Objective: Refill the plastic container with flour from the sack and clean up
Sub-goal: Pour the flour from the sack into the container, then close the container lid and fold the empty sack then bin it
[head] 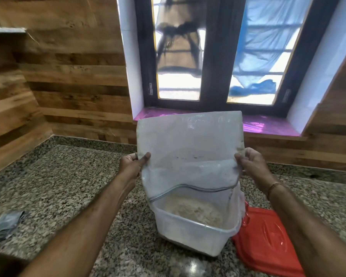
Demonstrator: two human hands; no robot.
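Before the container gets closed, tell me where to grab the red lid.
Best pinch the red lid by its near rim, coming from the right: it lies flat on the counter, its left edge crowded by the container.

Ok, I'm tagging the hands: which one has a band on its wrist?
The right hand, nearest the red lid, wears a band; the left hand has none.

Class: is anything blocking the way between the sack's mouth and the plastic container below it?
Nothing visible. The mouth of the sack hangs over the open container; the red lid lies beside it.
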